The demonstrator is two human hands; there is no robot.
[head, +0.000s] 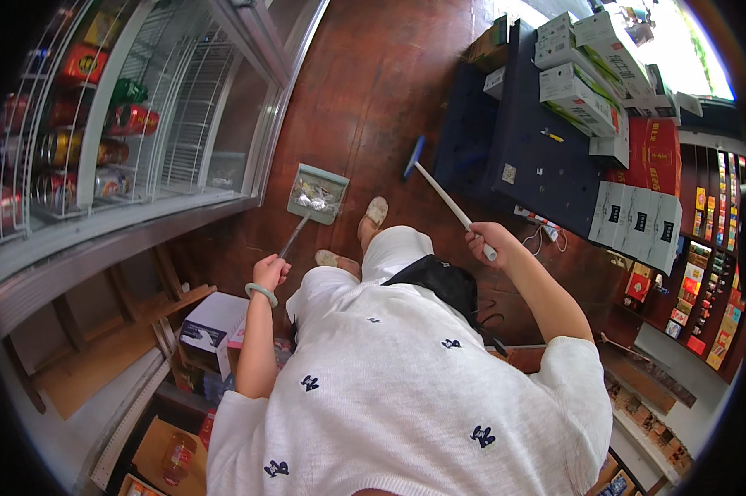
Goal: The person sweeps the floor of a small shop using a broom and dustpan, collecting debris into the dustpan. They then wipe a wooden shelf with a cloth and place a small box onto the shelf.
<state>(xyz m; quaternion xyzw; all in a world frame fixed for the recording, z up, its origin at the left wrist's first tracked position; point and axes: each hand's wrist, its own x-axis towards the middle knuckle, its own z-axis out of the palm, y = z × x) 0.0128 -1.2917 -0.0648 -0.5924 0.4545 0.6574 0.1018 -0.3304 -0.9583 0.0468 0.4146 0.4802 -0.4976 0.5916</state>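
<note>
My left hand [270,271] grips the thin metal handle of a dustpan [318,193], which rests on the floor ahead of my feet. Inside the pan lies a heap of litter [311,197], with crumpled pale pieces too small to identify. In my right hand [492,243] is the white pole [442,193] of a broom, its end sticking out past my fist. The blue broom head [414,157] is low over the floor, right of the dustpan and apart from it; whether it touches the floor is hard to tell.
A glass-fronted drinks cooler [181,118] with cans stands at left. On the right, a dark blue counter [522,136] bears stacked milk cartons [578,93]. Beside it lies a power strip [543,224] with white cables. A cardboard box [215,325] sits by my left arm.
</note>
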